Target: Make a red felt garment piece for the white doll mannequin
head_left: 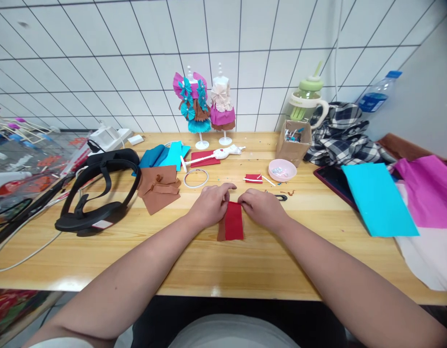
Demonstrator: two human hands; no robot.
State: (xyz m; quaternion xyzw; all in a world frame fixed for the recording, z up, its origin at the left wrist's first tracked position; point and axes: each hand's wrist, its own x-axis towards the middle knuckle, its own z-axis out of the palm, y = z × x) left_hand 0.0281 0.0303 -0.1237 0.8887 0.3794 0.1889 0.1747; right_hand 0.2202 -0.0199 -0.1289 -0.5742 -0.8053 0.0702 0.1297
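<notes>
The person's left hand (211, 203) and right hand (261, 207) are pressing down on the top edge of a small red felt rectangle (234, 221), which is lying over a brown strip on the light wooden table (245, 261). Just beyond the hands, a white ring (195, 178) and a pink round dish (282, 169) are sitting near two small dressed mannequin stands (208, 104). A black headset (100, 191) is resting to the left.

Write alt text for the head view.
Both hands, left and right, press the top edge of a red strip lying on a brown strip on a wooden table. Behind stand two dressed mini mannequins; a black headset lies left, blue paper right.
</notes>
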